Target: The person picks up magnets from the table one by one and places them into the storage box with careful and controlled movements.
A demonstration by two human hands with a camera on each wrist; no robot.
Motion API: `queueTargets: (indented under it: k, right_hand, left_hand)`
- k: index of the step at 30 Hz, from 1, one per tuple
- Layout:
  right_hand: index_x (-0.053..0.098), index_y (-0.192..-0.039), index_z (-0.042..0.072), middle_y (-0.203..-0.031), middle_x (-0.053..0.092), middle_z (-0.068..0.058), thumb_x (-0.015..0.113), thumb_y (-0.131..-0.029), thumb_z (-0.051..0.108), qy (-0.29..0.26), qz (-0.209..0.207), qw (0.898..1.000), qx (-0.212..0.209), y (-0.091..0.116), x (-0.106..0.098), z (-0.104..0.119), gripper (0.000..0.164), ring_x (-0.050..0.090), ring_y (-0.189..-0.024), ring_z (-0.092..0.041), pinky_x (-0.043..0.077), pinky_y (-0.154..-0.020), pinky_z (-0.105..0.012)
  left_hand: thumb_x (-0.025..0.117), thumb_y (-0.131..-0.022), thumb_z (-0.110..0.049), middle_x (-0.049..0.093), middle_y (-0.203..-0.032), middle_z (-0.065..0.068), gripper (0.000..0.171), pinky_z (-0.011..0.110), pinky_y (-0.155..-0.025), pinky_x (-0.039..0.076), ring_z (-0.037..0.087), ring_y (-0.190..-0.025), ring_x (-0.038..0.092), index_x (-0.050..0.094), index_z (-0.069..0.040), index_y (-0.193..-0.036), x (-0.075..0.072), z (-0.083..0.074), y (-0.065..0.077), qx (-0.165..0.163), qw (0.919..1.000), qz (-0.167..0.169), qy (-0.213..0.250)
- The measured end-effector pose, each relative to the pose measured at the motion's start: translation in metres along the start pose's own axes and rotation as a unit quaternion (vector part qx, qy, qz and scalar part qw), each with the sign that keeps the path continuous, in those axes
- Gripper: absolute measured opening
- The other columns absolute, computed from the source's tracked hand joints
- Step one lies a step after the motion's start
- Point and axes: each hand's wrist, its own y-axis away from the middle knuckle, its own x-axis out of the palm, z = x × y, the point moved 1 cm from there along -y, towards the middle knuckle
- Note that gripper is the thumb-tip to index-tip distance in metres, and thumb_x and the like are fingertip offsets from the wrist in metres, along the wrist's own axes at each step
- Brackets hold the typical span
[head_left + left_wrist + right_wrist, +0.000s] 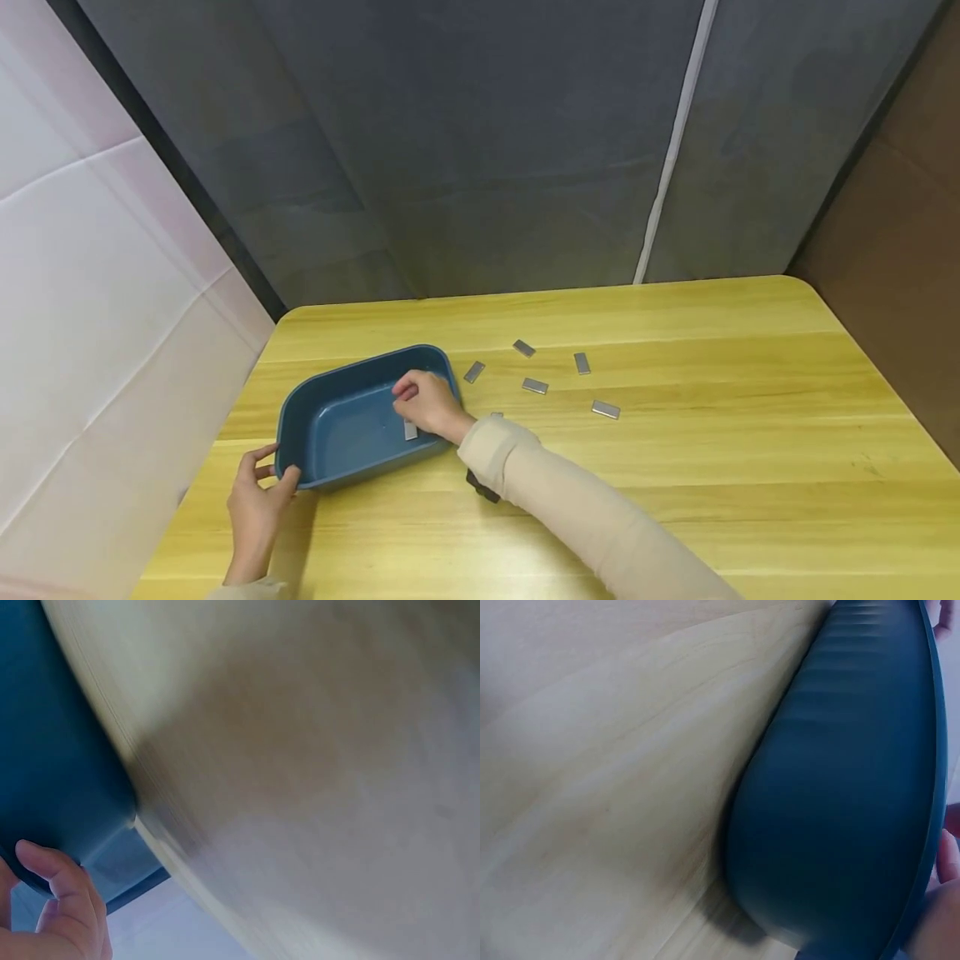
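A blue plastic basin [352, 417] rests on the table's left part. My left hand [258, 500] grips its near-left corner, with thumb and fingers on either side of the rim; the left wrist view shows this hand [64, 907] at the rim too. Over the basin's right end is my right hand [431, 404], fingers bent inward; I cannot tell whether anything is between them. A small flat silver rectangular piece [410, 429] shows inside the basin, just below that hand. In the right wrist view, the basin's outer wall [840, 787] covers most of the right fingers.
Several similar silver pieces [535, 386] lie scattered right of the basin, one [497, 414] partly behind the right sleeve. A dark device [482, 487] sits under the right cuff. Beyond the wooden table [750, 417] hangs a grey curtain [487, 167]; a white sheet [112, 292] borders the left.
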Motion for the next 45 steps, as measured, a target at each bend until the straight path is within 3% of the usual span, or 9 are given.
queueTargets:
  k: [9, 16, 24, 34, 40, 45]
  right_hand:
    - [0.060, -0.093, -0.002, -0.082, 0.060, -0.005, 0.061, -0.080, 0.003, -0.039, -0.007, 0.997, -0.068, 0.006, -0.008, -0.001, 0.014, 0.059, -0.068, -0.008, 0.048, -0.059, -0.015]
    - [0.060, -0.094, -0.002, -0.086, 0.061, -0.009, 0.061, -0.080, 0.003, -0.076, 0.001, 0.993, -0.095, 0.017, -0.020, -0.002, 0.016, 0.058, -0.073, -0.013, 0.048, -0.063, -0.016]
    - [0.059, -0.094, 0.000, -0.086, 0.059, -0.007, 0.062, -0.078, 0.003, -0.087, 0.020, 0.992, -0.090, 0.032, -0.041, -0.003, 0.016, 0.056, -0.073, -0.012, 0.048, -0.066, -0.018]
    - [0.060, -0.095, -0.001, -0.087, 0.060, -0.008, 0.063, -0.078, 0.002, -0.073, 0.017, 0.994, -0.074, 0.042, -0.060, -0.008, 0.018, 0.056, -0.077, -0.015, 0.048, -0.066, -0.018]
    - [0.058, -0.094, -0.006, -0.088, 0.059, -0.017, 0.060, -0.078, -0.003, -0.074, 0.019, 0.994, -0.072, 0.057, -0.070, 0.010, 0.016, 0.056, -0.080, -0.027, 0.048, -0.066, -0.017]
    - [0.058, -0.094, -0.007, -0.090, 0.058, -0.019, 0.059, -0.079, -0.004, -0.071, 0.021, 0.995, -0.061, 0.063, -0.075, 0.014, 0.016, 0.055, -0.081, -0.028, 0.048, -0.068, -0.017]
  left_hand:
    - [0.056, -0.077, -0.011, 0.055, -0.087, 0.011, 0.043, 0.021, -0.041, 0.048, 0.004, -0.048, 0.058, 0.048, -0.013, -0.120, -0.002, 0.000, -0.001, -0.001, 1.0000, 0.002, 0.003]
    - [0.056, -0.076, -0.010, 0.053, -0.083, 0.010, 0.043, 0.021, -0.041, 0.047, 0.003, -0.047, 0.057, 0.048, -0.009, -0.119, -0.005, -0.006, 0.002, 0.014, 0.9998, 0.005, 0.010]
    - [0.055, -0.076, -0.010, 0.052, -0.086, 0.012, 0.044, 0.021, -0.041, 0.048, 0.003, -0.049, 0.058, 0.047, -0.009, -0.119, -0.006, -0.011, 0.002, 0.004, 0.9998, 0.011, 0.017]
    - [0.055, -0.077, -0.011, 0.052, -0.086, 0.008, 0.044, 0.020, -0.041, 0.048, 0.002, -0.048, 0.058, 0.046, -0.011, -0.121, -0.004, -0.005, -0.002, -0.004, 0.9999, 0.013, 0.008]
    - [0.055, -0.077, -0.010, 0.053, -0.086, 0.010, 0.044, 0.020, -0.042, 0.048, 0.003, -0.047, 0.057, 0.047, -0.013, -0.120, -0.004, -0.002, -0.001, -0.003, 1.0000, 0.001, 0.009]
    - [0.055, -0.077, -0.010, 0.054, -0.087, 0.012, 0.044, 0.020, -0.041, 0.047, 0.004, -0.046, 0.057, 0.047, -0.012, -0.120, -0.004, 0.002, -0.001, 0.000, 1.0000, -0.007, 0.003]
